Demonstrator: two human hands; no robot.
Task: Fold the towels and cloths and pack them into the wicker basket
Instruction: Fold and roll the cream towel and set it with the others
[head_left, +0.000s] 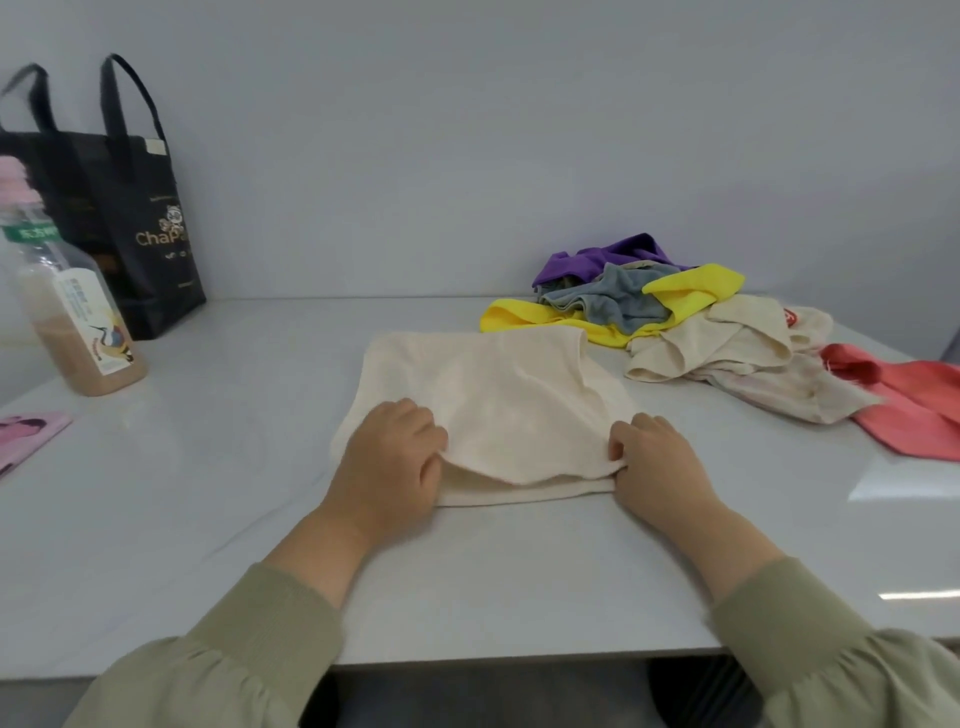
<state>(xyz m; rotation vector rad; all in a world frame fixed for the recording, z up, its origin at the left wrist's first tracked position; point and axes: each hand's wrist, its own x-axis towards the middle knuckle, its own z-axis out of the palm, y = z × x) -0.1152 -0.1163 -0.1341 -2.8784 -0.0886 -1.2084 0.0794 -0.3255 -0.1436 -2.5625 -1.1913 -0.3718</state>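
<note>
Gold lettering reading "ChaPa", its end lost round the edge, stands beneath a small emblem on the side of a black tote bag (150, 249); the finer lines below are too small to read. White characters on the green band of the bottle (78, 312) and a white mark on the red tag (790, 317) of a crumpled beige cloth (727, 343) cannot be made out.

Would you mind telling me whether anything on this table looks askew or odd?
Nothing looks spilled or damaged. The cream cloth is folded unevenly: between the left hand and right hand its top layer's near edge bows back, baring the lower layer. No wicker basket is in view.
</note>
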